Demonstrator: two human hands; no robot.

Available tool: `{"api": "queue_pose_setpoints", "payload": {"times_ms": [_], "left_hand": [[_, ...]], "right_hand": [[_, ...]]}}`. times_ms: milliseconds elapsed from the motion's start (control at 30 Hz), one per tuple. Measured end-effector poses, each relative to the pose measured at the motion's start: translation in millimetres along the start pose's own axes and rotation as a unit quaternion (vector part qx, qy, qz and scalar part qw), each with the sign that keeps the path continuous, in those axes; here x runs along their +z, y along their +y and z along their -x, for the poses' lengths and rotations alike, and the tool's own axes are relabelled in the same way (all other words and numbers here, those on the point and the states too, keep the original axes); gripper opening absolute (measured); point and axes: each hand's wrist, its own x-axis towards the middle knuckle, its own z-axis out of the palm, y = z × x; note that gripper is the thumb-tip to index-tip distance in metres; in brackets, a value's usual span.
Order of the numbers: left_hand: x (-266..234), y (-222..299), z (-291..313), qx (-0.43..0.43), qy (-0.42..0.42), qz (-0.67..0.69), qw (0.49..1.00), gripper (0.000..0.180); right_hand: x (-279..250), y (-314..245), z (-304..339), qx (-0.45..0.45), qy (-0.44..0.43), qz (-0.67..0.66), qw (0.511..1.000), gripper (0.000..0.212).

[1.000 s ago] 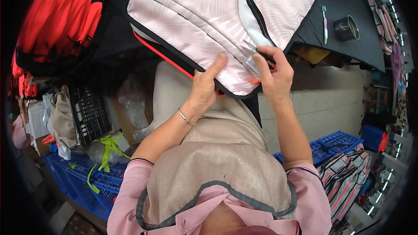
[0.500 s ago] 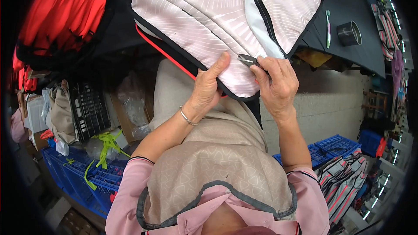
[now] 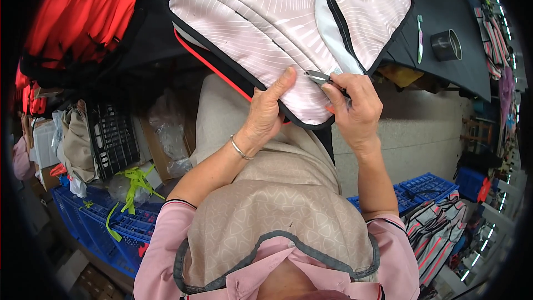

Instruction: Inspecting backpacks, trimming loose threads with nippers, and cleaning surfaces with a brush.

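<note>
A pale pink patterned bag panel [image 3: 261, 28] with black edge binding lies across the dark table and over its near edge. My left hand [image 3: 265, 108] grips the panel's lower edge, thumb on top and fingers hidden beneath. In my right hand [image 3: 358, 105] is a small pair of thread snips [image 3: 318, 76], their metal blades pointing left just above the fabric beside a seam. A black zipper [image 3: 340, 19] with a white strip runs along the panel's right part. Under the panel shows a red-edged black layer [image 3: 214, 72].
Right on the table are a toothbrush [image 3: 420, 39] and a dark metal cup [image 3: 446, 45]. Red bags [image 3: 72, 16] are piled at the upper left. Blue plastic crates [image 3: 94, 222] stand at the lower left, more [image 3: 425, 189] at the right. Striped pieces [image 3: 436, 233] lie at the lower right.
The panel and the snips have shifted very slightly to the right. Both hands keep their holds.
</note>
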Motion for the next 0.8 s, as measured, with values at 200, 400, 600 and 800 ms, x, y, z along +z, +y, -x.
{"api": "queue_pose_setpoints", "payload": {"times_ms": [200,400,600,800], "left_hand": [[0.6,0.1,-0.5,0.000,0.003,-0.004,1.000,0.056],[-2.2,-5.7,-6.1,0.022,-0.006,-0.014,1.000,0.058],[-8.3,-9.6,-11.9,0.032,0.003,-0.027,0.999,0.060],[-10.6,-8.4,-11.6,0.024,0.024,-0.039,0.999,0.059]], "right_hand": [[-0.7,3.2,-0.8,-0.019,0.005,0.038,0.999,0.018],[-1.7,-0.6,-6.7,0.205,-0.003,-0.114,0.972,0.048],[21.4,20.7,-20.2,0.189,-0.041,-0.041,0.980,0.058],[-2.7,53.9,-23.0,0.327,0.083,-0.176,0.925,0.023]]}}
